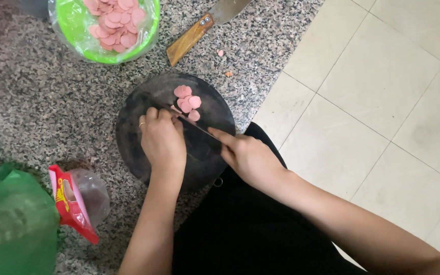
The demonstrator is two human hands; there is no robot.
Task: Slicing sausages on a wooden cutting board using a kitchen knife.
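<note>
We are noting the right hand (250, 155) gripping a knife (197, 127) just beside the left hand (163, 140), whose curled fingers, apparently pinning a sausage hidden beneath, are risking a nick.

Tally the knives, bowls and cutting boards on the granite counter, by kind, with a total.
Knives: 2, one in the right hand, one wooden-handled cleaver lying apart
Bowls: 1, green bowl
Cutting boards: 1, dark round board
Total: 4
</note>
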